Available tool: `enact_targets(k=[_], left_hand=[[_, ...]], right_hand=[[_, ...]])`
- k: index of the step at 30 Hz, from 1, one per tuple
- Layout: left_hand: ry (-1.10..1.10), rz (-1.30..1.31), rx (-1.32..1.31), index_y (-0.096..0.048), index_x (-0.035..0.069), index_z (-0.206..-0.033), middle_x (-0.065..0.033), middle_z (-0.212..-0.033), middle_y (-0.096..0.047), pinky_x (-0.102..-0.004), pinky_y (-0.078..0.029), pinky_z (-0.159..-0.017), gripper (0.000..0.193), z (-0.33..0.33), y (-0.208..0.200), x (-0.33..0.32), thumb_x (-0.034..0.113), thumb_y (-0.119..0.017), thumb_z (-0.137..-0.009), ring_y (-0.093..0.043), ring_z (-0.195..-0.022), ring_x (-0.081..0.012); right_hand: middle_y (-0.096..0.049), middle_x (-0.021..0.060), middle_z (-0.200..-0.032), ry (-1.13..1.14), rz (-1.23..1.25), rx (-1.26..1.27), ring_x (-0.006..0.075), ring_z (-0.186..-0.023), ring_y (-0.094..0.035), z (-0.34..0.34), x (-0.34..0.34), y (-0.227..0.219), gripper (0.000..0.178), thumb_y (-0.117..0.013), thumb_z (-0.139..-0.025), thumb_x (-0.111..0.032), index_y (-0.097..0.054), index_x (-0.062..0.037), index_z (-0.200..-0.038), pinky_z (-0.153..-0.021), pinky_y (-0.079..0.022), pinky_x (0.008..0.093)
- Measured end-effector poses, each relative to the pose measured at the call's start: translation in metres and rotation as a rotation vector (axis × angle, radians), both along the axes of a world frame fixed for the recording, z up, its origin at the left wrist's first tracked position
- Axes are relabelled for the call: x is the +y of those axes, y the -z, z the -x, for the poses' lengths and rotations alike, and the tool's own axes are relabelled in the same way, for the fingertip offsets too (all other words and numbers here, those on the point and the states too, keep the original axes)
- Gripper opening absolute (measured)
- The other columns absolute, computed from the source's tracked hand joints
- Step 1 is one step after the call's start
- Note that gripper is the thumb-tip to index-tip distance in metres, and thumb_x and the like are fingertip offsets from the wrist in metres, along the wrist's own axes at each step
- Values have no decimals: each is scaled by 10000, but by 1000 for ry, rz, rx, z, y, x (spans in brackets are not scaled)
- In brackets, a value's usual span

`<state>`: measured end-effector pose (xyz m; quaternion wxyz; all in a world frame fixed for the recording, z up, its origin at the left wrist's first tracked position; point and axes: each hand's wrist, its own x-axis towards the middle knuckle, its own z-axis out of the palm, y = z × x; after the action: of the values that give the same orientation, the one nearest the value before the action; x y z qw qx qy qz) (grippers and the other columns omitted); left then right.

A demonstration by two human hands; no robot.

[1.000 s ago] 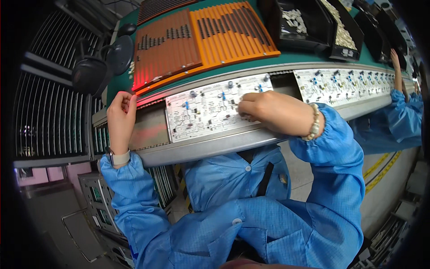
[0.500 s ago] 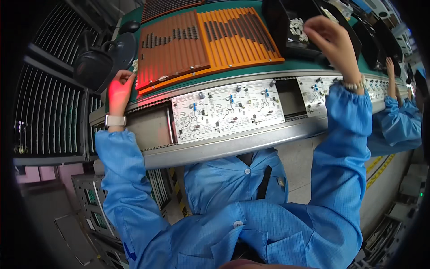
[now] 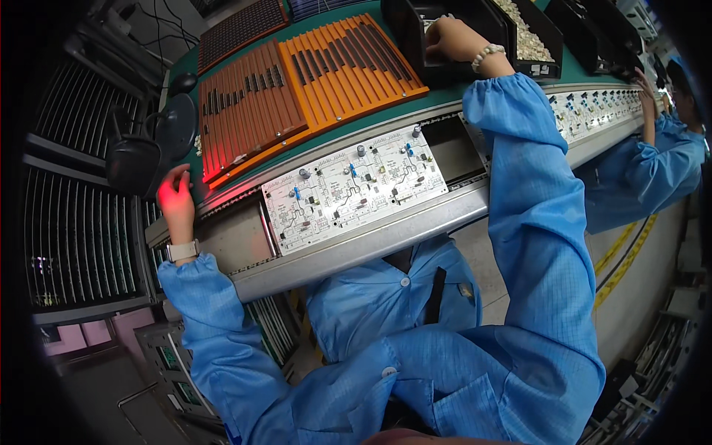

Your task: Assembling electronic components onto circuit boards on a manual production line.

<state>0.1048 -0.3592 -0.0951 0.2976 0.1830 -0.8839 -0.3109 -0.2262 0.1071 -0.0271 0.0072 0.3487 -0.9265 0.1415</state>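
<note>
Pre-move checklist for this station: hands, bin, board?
1. Right hand in black bin: ok, it reaches inside.
2. Part in its grasp: cannot tell, fingers hidden.
3. Circuit board seated in conveyor rail: ok, lies flat, already carries parts.
4. Board free of hands: ok.
5. Left hand off board: ok, rests at rail's left end, lit red.
6. Orange trays stocked: ok, dark parts show in slots.

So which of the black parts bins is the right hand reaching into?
The leftmost black bin, beside the orange tray; the right hand sits inside it.
</note>
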Motion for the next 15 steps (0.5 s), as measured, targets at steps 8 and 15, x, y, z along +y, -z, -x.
enact_targets(k=[8,15], left_hand=[[2,-183,14,-637,-27,-1080,-56,-956,-654,-244,-506,-740,180,-33,-36,49,34,-585,-919,-629,-818,-124],[0,-379,-28,-616,-47,-1041,-68,-868,-654,-220,-511,-705,152,-59,-59,97,8,-606,-899,-656,-771,-130]], right_hand=[[-698,177,-833,46,58,202,318,-753,-687,16,6,20,181,-706,-760,-171,-735,-38,-881,-739,-550,372],[-617,235,-763,224,617,483,418,-702,-603,-20,18,-21,114,-509,-913,-118,-539,-8,-912,-644,-482,460]])
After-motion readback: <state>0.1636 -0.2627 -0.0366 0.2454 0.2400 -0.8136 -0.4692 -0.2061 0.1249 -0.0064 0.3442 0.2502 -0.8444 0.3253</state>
